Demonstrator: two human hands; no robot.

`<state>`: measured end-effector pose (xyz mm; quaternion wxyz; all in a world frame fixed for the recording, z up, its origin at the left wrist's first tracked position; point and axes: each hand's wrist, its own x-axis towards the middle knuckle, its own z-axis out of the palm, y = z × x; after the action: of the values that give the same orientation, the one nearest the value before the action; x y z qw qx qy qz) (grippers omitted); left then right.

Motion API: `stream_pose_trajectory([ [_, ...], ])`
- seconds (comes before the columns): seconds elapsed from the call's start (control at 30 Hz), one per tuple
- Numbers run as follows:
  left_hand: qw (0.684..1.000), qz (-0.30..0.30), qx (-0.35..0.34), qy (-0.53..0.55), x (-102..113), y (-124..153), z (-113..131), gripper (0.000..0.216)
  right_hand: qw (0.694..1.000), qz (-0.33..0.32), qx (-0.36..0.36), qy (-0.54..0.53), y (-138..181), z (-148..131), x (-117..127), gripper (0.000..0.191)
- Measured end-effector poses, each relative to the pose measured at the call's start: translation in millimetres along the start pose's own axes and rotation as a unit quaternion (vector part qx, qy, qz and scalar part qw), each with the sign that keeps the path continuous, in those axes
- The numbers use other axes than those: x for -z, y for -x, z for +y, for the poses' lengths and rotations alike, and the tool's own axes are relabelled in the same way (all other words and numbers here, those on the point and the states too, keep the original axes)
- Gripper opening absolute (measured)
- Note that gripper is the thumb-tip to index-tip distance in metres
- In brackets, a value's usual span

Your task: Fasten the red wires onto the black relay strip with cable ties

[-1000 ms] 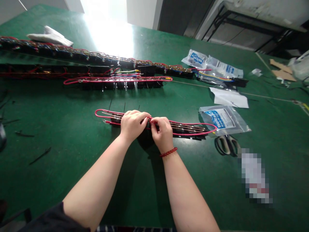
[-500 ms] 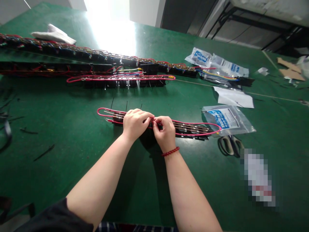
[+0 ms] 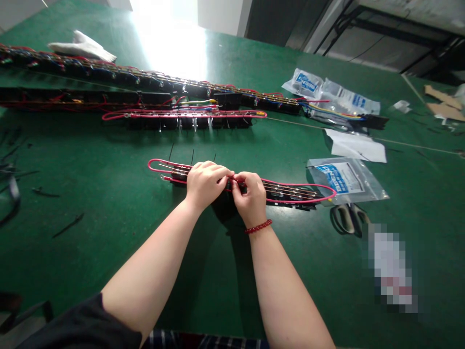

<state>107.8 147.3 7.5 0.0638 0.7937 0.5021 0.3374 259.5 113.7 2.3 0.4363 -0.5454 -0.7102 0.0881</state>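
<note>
A short black strip (image 3: 290, 192) with metal rods and fittings lies across the green table in front of me. A red cable (image 3: 319, 186) loops along it, and thin black cable ties (image 3: 193, 156) stick up from its far side. My left hand (image 3: 207, 183) rests over the strip's left-middle part, fingers bent and closed at the red cable. Close beside it, my right hand (image 3: 251, 194) pinches at the same spot, fingertips nearly touching the left ones. Whatever lies between the fingertips is too small and covered to make out.
Behind lie a similar strip with red cable (image 3: 189, 121) and a long wired strip (image 3: 145, 80). A white glove (image 3: 83, 47) sits beyond them. To the right are a labelled plastic bag (image 3: 348, 179), scissors (image 3: 348, 218) and white paper (image 3: 356, 144). Cut ties (image 3: 69, 225) lie left.
The view has shifted slightly, so everything on the table sits a little to the right. Both hands stay at the same spot on the strip, with fingers barely moved.
</note>
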Motion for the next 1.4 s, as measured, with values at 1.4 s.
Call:
stream_pose_trajectory([
  [1.4,1.0,-0.007,0.004,0.023,2.9,0.5,2.0,0.017,1.0,0.002,0.01,0.016,-2.3,-1.8,1.7,0.012],
])
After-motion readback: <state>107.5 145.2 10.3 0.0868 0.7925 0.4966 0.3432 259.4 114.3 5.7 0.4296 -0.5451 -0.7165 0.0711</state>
